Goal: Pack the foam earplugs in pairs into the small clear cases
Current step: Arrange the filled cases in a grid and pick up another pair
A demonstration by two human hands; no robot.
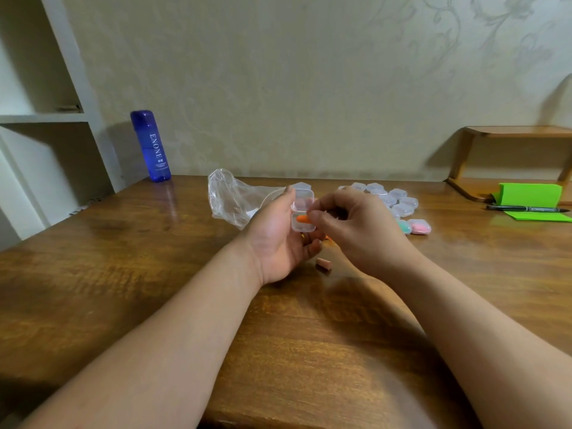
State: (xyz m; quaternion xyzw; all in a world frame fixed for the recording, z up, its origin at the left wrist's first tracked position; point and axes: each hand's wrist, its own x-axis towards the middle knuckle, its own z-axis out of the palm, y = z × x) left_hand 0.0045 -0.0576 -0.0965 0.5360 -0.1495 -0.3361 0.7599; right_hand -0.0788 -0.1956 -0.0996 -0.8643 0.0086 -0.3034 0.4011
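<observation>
My left hand (275, 233) holds a small clear case (301, 226) with its lid (303, 200) flipped open, above the middle of the wooden table (154, 274). My right hand (356, 230) pinches an orange earplug (301, 219) with thumb and forefinger, and the plug lies inside the case's base. A loose pinkish-brown earplug (323, 264) lies on the table just below my hands. Another orange bit (328, 238) peeks out under my right hand.
Several clear cases (399, 201) cluster behind my right hand; two closed ones hold a green pair (405, 226) and a pink pair (420, 226). A crumpled clear plastic bag (235, 198) lies at left, a blue bottle (150, 146) at back left. Green paper (530, 196) and a pen (523, 208) sit at right.
</observation>
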